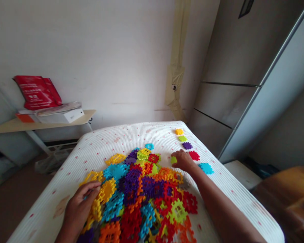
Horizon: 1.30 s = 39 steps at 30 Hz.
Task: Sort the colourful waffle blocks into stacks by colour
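A heap of colourful plastic waffle tiles (142, 189) lies on a white mattress (111, 141) with red dots. My left hand (78, 206) rests at the heap's left edge, fingers curled onto a yellow tile (106, 190). My right hand (183, 160) reaches to the heap's far right side, fingers closed on a light green tile (173, 160). Beside it runs a row of single tiles: orange (179, 131), light green (182, 138), purple (186, 145), red (194, 155) and blue (206, 168).
A low shelf (40, 123) at the left carries a red bag (38, 91) and a white box (63, 116). A grey wardrobe (243, 101) stands at the right, a wooden piece (288, 195) in the near right corner. The mattress edge drops off on both sides.
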### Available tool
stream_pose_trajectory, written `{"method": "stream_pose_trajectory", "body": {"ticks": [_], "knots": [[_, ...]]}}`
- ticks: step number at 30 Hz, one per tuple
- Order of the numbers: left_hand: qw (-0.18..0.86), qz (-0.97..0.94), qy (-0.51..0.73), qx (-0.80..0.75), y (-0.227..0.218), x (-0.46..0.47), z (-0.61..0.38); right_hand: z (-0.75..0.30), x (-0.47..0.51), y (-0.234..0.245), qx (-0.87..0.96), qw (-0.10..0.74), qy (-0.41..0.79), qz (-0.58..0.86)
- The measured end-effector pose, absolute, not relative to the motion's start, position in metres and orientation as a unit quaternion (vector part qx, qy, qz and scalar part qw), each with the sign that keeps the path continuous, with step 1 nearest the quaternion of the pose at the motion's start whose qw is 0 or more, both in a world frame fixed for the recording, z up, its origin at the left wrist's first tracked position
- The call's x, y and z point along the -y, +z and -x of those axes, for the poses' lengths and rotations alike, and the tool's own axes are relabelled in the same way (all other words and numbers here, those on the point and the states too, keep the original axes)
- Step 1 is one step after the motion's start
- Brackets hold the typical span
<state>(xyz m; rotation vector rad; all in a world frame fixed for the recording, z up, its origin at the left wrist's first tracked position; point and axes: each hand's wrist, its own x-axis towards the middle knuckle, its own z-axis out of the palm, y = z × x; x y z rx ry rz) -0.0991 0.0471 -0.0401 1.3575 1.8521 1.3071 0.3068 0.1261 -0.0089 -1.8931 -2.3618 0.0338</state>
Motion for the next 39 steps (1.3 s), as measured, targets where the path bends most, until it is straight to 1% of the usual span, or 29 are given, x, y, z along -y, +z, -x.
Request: {"method": "stream_pose_trajectory", "body": {"ticks": [3, 6, 11, 18, 25, 28, 34, 39], "knots": [[0.24, -0.495, 0.469, -0.692, -0.034, -0.045, 0.096, -0.316, -0.136, 0.002, 0.787, 0.084, 0.005, 0.611], [0.233, -0.492, 0.455, -0.705, -0.03, -0.044, 0.094, -0.339, -0.158, 0.016, 0.767, 0.116, -0.013, 0.631], [0.229, -0.493, 0.45, -0.709, -0.026, -0.045, 0.094, -0.386, -0.21, 0.028, 0.731, 0.106, -0.022, 0.674], [0.259, -0.451, 0.423, -0.742, -0.014, -0.043, 0.087, -0.419, -0.256, 0.017, 0.74, 0.072, 0.002, 0.669], [0.279, -0.451, 0.43, -0.731, -0.033, -0.047, 0.098, -0.419, -0.272, 0.006, 0.758, 0.055, 0.023, 0.649], [0.268, -0.458, 0.442, -0.724, -0.036, -0.047, 0.099, -0.417, -0.274, 0.002, 0.764, 0.052, 0.027, 0.642], [0.237, -0.483, 0.438, -0.72, -0.023, -0.043, 0.092, -0.415, -0.278, -0.003, 0.765, 0.053, 0.032, 0.642], [0.219, -0.492, 0.44, -0.719, -0.023, -0.043, 0.091, -0.415, -0.28, -0.005, 0.767, 0.057, 0.034, 0.638]]}}
